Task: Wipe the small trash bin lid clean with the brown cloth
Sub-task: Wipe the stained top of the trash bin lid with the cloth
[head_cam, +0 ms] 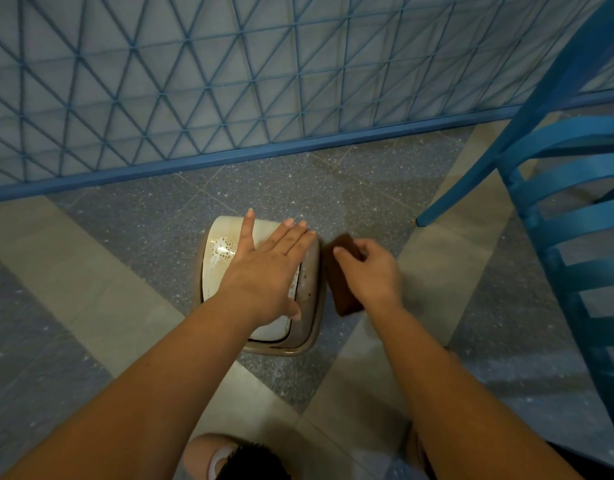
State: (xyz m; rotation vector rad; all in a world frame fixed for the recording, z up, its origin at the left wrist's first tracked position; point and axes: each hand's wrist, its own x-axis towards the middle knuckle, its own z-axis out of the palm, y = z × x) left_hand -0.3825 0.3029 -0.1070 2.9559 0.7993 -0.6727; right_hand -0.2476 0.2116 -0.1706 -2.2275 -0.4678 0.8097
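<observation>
We are pressing our flat, released left hand [264, 268] on the trash bin lid [222, 251]; our right hand [371, 271] is grasping the brown cloth [343, 299], just right of the lid, its long axis alongside

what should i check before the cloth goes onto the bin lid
1. Brown cloth in right hand grip: ok, fingers closed on it.
2. Cloth touching the lid: not ok, it hangs beside the bin's right side.
3. Left hand steadying the bin: ok, palm flat on top.
4. Left hand clear of the wiping path: not ok, it covers much of the lid.
5. Dirt located: ok, speckled patch at the lid's far left.
6. Blue chair clear of the right arm: ok.
</observation>
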